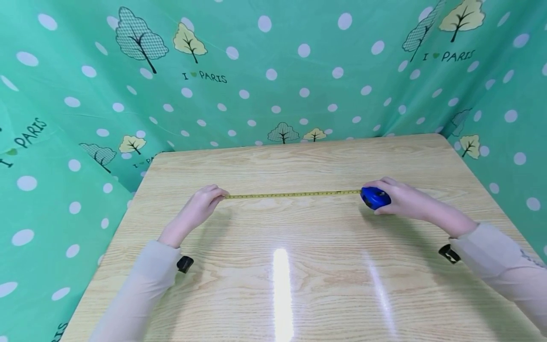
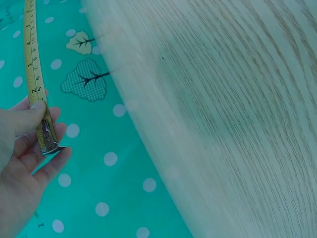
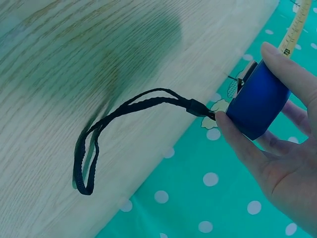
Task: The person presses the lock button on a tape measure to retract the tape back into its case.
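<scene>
Left hand (image 1: 202,204) pinching yellow tape (image 1: 295,194) (near its metal hook (image 2: 51,149)), right hand (image 1: 400,199) gripping blue case (image 1: 372,198)

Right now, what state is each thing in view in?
Tape blade: extended, nearly straight
Blue case: held, blade out
Black strap: looped, attached to the case
Left hand: pinching the blade near its metal hook
Right hand: gripping the case
Tabletop: reflecting light

The person's bare left hand (image 2: 21,181), its grip a thumb-and-finger pinch, holds a yellow, black-numbered measuring-tape blade (image 2: 33,64) near its silvery metal end hook (image 2: 51,149). The blade runs upward before a green, white-dotted cloth with printed trees (image 2: 91,144), beside a pale wood-grain desk (image 2: 213,119).
</scene>
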The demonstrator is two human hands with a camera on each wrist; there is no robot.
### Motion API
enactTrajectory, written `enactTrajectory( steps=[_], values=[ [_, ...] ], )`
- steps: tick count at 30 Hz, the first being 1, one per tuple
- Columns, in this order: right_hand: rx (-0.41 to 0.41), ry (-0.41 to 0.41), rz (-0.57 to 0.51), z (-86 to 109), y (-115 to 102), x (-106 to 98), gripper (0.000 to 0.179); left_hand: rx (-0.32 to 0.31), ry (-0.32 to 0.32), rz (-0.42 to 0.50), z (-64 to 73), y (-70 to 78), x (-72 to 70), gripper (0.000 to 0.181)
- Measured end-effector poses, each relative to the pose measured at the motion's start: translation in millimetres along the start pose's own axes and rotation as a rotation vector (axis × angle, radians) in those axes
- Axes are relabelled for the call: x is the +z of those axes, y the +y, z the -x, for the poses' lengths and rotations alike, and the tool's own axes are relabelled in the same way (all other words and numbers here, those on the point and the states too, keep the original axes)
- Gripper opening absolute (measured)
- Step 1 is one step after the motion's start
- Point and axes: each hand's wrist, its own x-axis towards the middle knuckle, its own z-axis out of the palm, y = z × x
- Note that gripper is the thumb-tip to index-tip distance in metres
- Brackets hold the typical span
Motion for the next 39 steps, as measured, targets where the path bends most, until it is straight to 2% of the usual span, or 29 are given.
enactTrajectory(
  steps=[15,34,39],
  values=[
    [-0.038,0.01,0.004,-3.7,-5,1,0.06,0.0,-0.01,0.008,-3.3,4.1,5.4,0.017],
    [-0.012,-0.01,0.009,-8.3,-12,0,0.061,0.027,-0.015,0.032,-14.0,11.4,11.3,0.017],
    [-0.003,-0.023,0.006,-8.9,-12,0,0.061,0.055,-0.001,0.024,-17.2,12.9,14.6,0.016]
  ],
)
